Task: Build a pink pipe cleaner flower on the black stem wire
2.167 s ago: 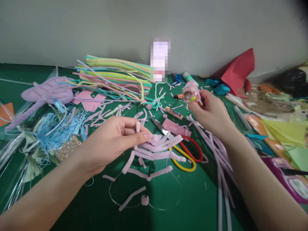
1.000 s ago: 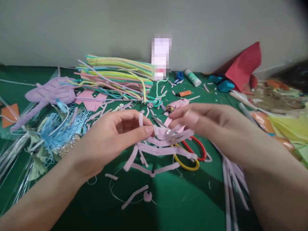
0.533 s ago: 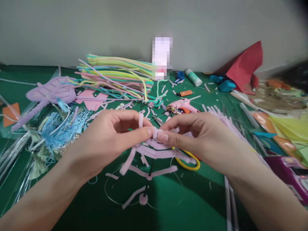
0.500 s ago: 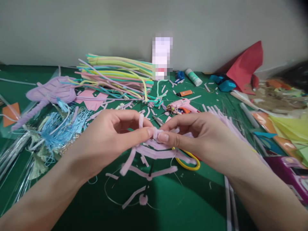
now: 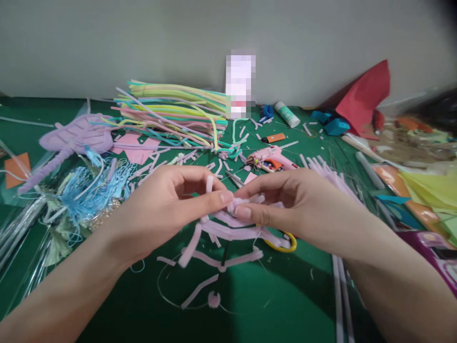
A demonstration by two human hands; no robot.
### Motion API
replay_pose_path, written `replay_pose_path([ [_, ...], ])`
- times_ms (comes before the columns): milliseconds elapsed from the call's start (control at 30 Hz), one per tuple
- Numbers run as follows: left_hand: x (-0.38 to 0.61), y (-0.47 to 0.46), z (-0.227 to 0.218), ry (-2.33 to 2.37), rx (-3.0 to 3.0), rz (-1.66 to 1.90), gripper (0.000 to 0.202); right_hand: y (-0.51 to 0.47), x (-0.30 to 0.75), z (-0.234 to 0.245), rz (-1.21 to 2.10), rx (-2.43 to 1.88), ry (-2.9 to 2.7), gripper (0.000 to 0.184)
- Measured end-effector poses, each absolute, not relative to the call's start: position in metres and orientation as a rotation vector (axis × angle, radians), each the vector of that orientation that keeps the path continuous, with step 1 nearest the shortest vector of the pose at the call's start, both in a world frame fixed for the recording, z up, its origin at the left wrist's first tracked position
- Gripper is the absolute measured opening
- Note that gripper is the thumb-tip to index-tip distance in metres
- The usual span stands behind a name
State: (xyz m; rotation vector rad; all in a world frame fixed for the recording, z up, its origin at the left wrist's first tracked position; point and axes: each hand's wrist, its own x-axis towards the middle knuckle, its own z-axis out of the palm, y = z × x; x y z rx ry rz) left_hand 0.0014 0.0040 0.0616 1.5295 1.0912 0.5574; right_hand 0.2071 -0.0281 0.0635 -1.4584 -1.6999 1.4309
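Thumb and fingers of my left hand [image 5: 189,200] pinch a framework of pale lilac pipe cleaners [image 5: 232,232] near its top. My right hand [image 5: 282,202] pinches the same piece close beside, the two thumbs nearly meeting. Several fuzzy stems spread out below the fingertips, and one short stem [image 5: 209,185] sticks up by my left thumb. Part of the piece is hidden behind my right fingers. Yellow-handled scissors [image 5: 283,247] lie under it on the right. Nearer me, a bent lilac pipe cleaner [image 5: 223,267] and a small lilac ball [image 5: 214,299] rest on the green table.
Bundled coloured pipe cleaners [image 5: 174,114] lie at the back. A pink glue gun [image 5: 273,156], an orange lighter [image 5: 274,138] and a glue stick [image 5: 287,115] are beyond my hands. Blue tassels [image 5: 96,186] and a lilac fan-shaped piece [image 5: 76,136] sit left; papers [image 5: 424,190] fill the right.
My fingers have shifted slightly on the pipe cleaner piece, with my left thumb a little farther right. The upright stem has moved down slightly. Surrounding things look unmoved.
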Motion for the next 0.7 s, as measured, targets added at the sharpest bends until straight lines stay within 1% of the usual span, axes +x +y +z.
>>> replay_pose_path([
  [267, 0.002, 0.006, 0.059, 1.122, 1.408, 0.574, 0.017, -0.022, 0.224, 0.064, 1.444, -1.400, -1.637, 0.024],
  [400, 0.003, 0.007, 0.054, 1.051, 1.311, 0.427, 0.012, -0.020, 0.228, 0.065, 1.428, -1.429, -1.691, 0.029],
  [467, 0.004, 0.007, 0.053, 1.025, 1.249, 0.360, 0.011, -0.016, 0.231, 0.064, 1.341, -1.467, -1.730, 0.035],
  [500, 0.004, 0.006, 0.052, 1.026, 1.226, 0.349, 0.013, -0.012, 0.234, 0.062, 1.243, -1.529, -1.738, 0.038],
  [567, 0.005, 0.005, 0.052, 1.052, 1.207, 0.349, 0.015, -0.001, 0.245, 0.054, 0.920, -1.758, -1.709, 0.040],
  [633, 0.006, 0.004, 0.051, 1.085, 1.206, 0.352, 0.019, 0.012, 0.258, 0.038, 0.392, -2.092, -1.678, 0.034],
  [667, 0.007, 0.004, 0.051, 1.095, 1.208, 0.348, 0.020, 0.018, 0.264, 0.028, 0.189, -2.233, -1.678, 0.034],
  [700, 0.007, 0.003, 0.050, 1.102, 1.207, 0.337, 0.022, 0.024, 0.270, 0.018, 0.072, -2.315, -1.722, 0.036],
])
